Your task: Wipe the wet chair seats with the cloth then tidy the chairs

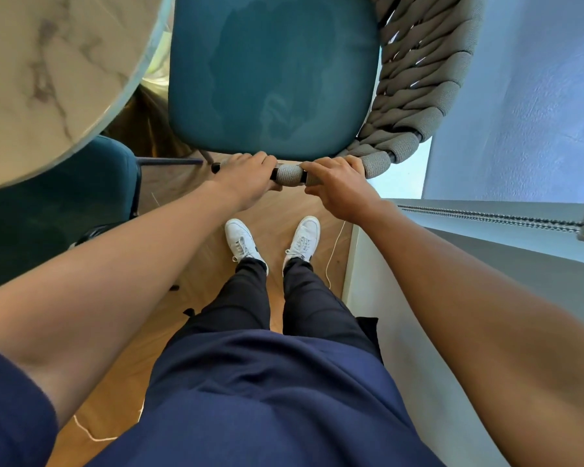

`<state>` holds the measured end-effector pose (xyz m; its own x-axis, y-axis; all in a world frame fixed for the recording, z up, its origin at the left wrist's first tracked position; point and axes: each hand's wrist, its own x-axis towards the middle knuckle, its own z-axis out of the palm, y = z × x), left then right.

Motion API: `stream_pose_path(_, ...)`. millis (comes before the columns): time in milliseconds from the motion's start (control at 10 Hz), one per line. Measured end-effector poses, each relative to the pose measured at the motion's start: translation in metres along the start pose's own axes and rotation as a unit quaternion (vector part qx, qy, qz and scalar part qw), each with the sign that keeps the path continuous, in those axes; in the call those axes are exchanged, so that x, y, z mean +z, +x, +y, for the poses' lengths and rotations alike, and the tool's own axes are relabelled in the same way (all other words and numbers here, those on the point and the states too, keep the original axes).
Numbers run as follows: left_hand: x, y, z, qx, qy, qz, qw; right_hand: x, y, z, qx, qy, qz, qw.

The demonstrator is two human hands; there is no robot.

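- Beside the marble table (pixel 41 79), by the window wall: person stands w/ both arms stretched fwd and down, elbows nearly straight, hands meeting side by side on the chair's near rail.
- Left hand (pixel 250 178): palm down, wrist level; fingers curled over the rope-wrapped rail (pixel 290 175), thumb under it. Narrow closed grasp, holding the rail.
- Right hand (pixel 338 183): palm down, knuckles up; fingers wrapped over the same rail just right of the left hand, index finger lying along the wrap. Also closed round the rail.
- Short stretch of grey wrap shows between the two hands; hands are near each other, not touching.
- Chair (pixel 418 79): grey woven rope back curving along the right side; teal seat cushion (pixel 270 72) directly beyond the hands, its left edge close to the table rim.
- Cushion surface: large darker patch w/ irregular outline across the middle, lighter swirled marks nr the front.
- 2nd teal chair (pixel 48 203) at left, partly under the table.
- Below: white shoes (pixel 240 241) on wood floor (pixel 189 264), thin white cable (pixel 334 251) by the right foot.
- Cloth: not in view.
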<state>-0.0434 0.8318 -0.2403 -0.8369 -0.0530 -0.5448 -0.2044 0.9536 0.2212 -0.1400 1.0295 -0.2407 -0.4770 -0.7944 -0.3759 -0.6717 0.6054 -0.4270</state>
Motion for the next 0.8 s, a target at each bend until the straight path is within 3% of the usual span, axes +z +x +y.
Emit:
stream_pose_path(400, 0.001, 0.002, -0.002, 0.000, 0.005, 0.007, 1.000, -0.009, 0.006, 0.000, 0.002, -0.022, -0.035, 0.999)
stream_pose_path(800, -0.015, -0.053, -0.010, -0.029, -0.063, 0.079, 0.994, -0.045, 0.003, -0.034, -0.013, -0.057, -0.078, 0.995)
